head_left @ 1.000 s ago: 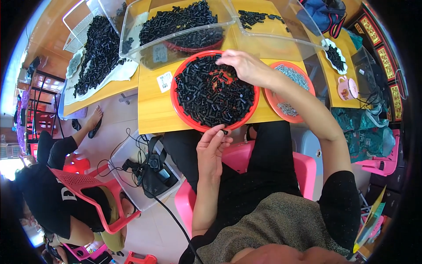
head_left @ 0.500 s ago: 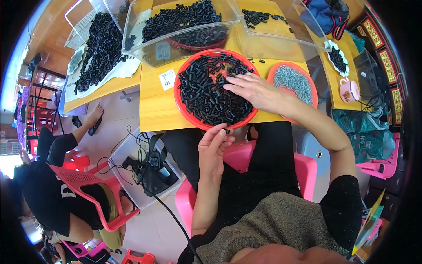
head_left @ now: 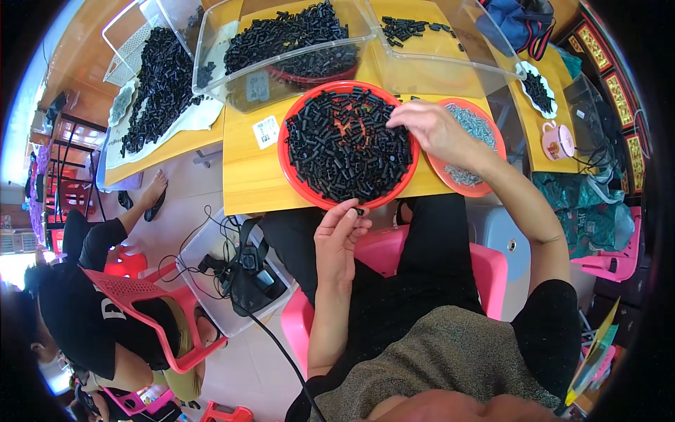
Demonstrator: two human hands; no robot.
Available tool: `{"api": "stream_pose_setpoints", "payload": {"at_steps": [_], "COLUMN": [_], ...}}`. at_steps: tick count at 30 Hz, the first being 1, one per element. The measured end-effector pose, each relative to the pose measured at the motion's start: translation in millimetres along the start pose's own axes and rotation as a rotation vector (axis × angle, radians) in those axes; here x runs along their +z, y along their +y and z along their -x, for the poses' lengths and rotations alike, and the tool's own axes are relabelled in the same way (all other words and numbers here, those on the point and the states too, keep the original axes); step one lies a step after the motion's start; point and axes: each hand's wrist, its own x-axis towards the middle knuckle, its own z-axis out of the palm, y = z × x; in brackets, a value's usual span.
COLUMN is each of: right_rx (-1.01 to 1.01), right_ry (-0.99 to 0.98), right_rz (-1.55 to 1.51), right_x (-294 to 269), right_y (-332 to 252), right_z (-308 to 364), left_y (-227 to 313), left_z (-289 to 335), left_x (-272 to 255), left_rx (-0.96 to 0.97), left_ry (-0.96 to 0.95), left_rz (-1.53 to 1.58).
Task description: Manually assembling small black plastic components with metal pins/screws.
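Observation:
A red basin (head_left: pixel 284 158) full of short black tube-like plastic pieces (head_left: pixel 337 165) stands at the table's front edge. Below its near rim, my left hand (head_left: pixel 340 235) pinches one small black plastic piece (head_left: pixel 360 211) between thumb and forefinger. Over the basin's right rim hovers my right hand (head_left: pixel 439 132), its fingers bent and drawn together, pointing left; whatever they may hold is hidden. Under and beside the right wrist lies a red plate (head_left: pixel 437 167) heaped with small silver screws (head_left: pixel 467 126).
Clear plastic bins (head_left: pixel 281 67) with more black pieces stand behind the basin. A white label (head_left: pixel 266 131) lies left of it. On the right table are a white dish (head_left: pixel 524 69) and a pink mug (head_left: pixel 557 142). Cables trail from a tub (head_left: pixel 232 320) on the floor. Another person (head_left: pixel 77 316) sits left.
My right hand has lifted from the black pieces and moved right to the basin's rim, its fingers drawing together. My left hand stays nearly still with its piece.

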Motion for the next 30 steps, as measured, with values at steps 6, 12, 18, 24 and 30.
{"api": "stream_pose_setpoints", "payload": {"at_steps": [6,12,18,24,30], "right_rx": [0.379,0.586,0.752,0.682,0.45], "right_ry": [0.135,0.201,0.118,0.025,-0.039], "right_rz": [-0.086,-0.055,-0.077,-0.028,0.335], "right_x": [-33,-57,-61,-49,-42], "right_y": [15,35,40,30,26], "right_z": [28,82,126,133,130], "left_y": [3,10,15,19,15], "left_z": [2,2,3,2,4], "left_x": [6,3,5,-1,-2], "left_rx": [0.023,0.027,0.041,0.076,0.099], "left_ry": [-0.015,0.016,0.026,0.046,0.021], "left_rz": [0.01,0.003,0.017,0.0,0.06]}}
